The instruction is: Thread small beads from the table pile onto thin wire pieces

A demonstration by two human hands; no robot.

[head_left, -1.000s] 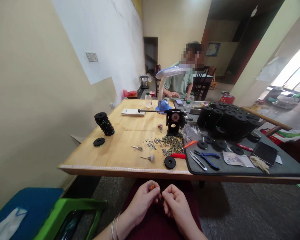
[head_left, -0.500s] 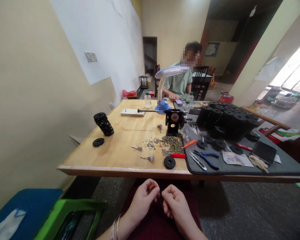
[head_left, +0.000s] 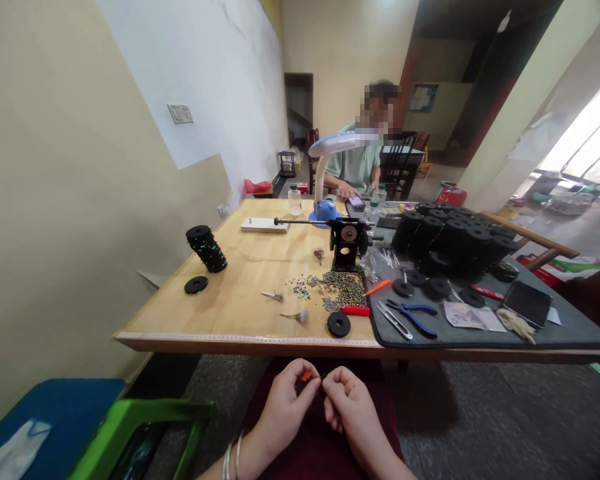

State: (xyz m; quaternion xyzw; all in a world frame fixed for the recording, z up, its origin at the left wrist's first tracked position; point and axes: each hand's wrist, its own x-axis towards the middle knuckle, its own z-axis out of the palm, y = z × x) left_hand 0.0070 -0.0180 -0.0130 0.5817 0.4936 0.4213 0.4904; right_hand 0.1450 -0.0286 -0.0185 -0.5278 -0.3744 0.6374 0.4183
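Below the table's front edge, over my lap, my left hand (head_left: 294, 393) is closed, with a small orange piece (head_left: 307, 377) showing between its fingers. My right hand (head_left: 346, 395) is pinched shut just beside it, the fingertips of both hands nearly meeting. Whatever the right fingers hold is too small to make out. Nearest on the table lie a black foam spool (head_left: 339, 325), a red-handled tool (head_left: 355, 311) and a pile of tiny metallic beads (head_left: 344, 288). Two small feathery bundles (head_left: 300, 316) lie to the left of the spool.
A black winding device (head_left: 347, 245) with a long rod stands mid-table, before a blue desk lamp (head_left: 324, 212). Stacked black spools (head_left: 445, 237), blue pliers (head_left: 417, 319) and a cutter (head_left: 394, 320) occupy the grey mat (head_left: 445, 339). Another person (head_left: 355, 167) sits opposite. A green stool (head_left: 145, 410) stands lower left.
My hands have drawn slightly closer together, fingertips nearly touching, and the orange piece shows more. Across the table, the other person's head and arm have shifted slightly.
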